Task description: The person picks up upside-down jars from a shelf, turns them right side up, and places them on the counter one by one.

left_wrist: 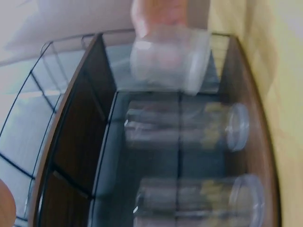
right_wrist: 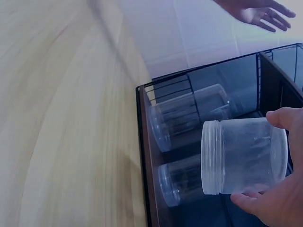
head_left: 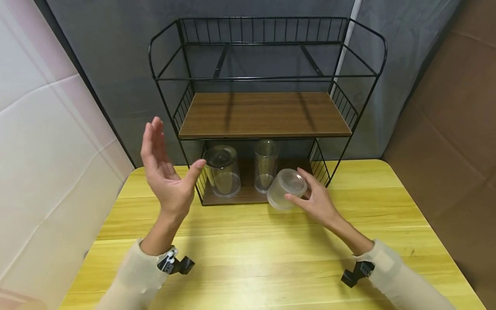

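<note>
My right hand (head_left: pixel 315 202) grips a small translucent plastic jar (head_left: pixel 286 188) between thumb and fingers, at the front right of the rack's bottom shelf. The jar is tilted, its ribbed wide end lower, as the right wrist view also shows. Left of it, a tall narrow clear jar (head_left: pixel 265 165) and a wider clear jar (head_left: pixel 222 172) stand on that shelf. My left hand (head_left: pixel 168 172) is raised beside the rack's left side with its fingers straight and thumb out, holding nothing. The left wrist view is blurred.
A black wire rack (head_left: pixel 265 79) stands at the back of the yellow wooden table (head_left: pixel 240 254). Its middle level has a brown wooden board (head_left: pixel 265 114); the top level is an open frame. A white panel (head_left: pixel 50 129) lies left, a brown one (head_left: pixel 445 129) right.
</note>
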Action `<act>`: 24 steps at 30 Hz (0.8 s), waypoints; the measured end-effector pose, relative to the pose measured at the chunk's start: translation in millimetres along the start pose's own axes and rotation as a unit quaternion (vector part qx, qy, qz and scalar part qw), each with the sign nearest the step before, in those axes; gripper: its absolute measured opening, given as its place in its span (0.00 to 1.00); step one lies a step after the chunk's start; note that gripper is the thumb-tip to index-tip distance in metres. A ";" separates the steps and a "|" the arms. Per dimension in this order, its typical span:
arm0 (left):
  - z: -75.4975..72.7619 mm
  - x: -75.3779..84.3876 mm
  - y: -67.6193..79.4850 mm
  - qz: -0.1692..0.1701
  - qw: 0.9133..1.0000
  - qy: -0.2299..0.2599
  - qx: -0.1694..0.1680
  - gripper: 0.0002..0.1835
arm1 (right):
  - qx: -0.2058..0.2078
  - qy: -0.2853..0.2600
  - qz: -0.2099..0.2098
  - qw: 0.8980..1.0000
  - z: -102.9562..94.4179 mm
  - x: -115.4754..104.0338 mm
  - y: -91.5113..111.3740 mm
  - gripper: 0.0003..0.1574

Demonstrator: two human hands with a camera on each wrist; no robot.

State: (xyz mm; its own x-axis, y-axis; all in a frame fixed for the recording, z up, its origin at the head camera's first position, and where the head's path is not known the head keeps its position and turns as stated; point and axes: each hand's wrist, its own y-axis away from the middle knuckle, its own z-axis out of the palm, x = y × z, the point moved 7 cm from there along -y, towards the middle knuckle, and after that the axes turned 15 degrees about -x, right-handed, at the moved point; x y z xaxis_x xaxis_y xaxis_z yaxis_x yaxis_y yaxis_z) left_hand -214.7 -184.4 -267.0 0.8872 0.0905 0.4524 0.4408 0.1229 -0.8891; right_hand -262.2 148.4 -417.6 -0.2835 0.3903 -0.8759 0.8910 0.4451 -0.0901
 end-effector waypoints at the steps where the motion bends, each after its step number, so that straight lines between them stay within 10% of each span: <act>1: 5.5 1.7 4.3 0.005 1.000 -0.004 -0.014 0.63 | -0.001 -0.013 -0.005 1.000 0.9 -2.1 0.5 0.58; 7: 46.2 0.7 38.7 -0.010 0.987 0.015 -0.162 0.51 | -0.012 -0.087 -0.042 0.995 5.9 -15.6 3.2 0.55; 12: 75.4 -18.7 70.7 -0.109 0.956 0.017 -0.272 0.50 | -0.023 -0.137 -0.082 0.987 8.6 -31.9 6.1 0.52; 24: 100.2 -57.1 111.4 -0.311 0.882 0.172 -0.308 0.59 | -0.033 -0.218 -0.166 0.961 15.4 -61.7 8.0 0.48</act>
State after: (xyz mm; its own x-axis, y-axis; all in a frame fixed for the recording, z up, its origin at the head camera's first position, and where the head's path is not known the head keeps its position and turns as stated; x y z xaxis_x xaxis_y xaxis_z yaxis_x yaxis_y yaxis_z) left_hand -229.8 -76.8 -384.9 0.3888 -0.1229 0.9131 0.7540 -0.5271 -0.3920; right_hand -232.1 115.5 -371.6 -0.3605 -0.1498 -0.9207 0.7483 0.5428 -0.3813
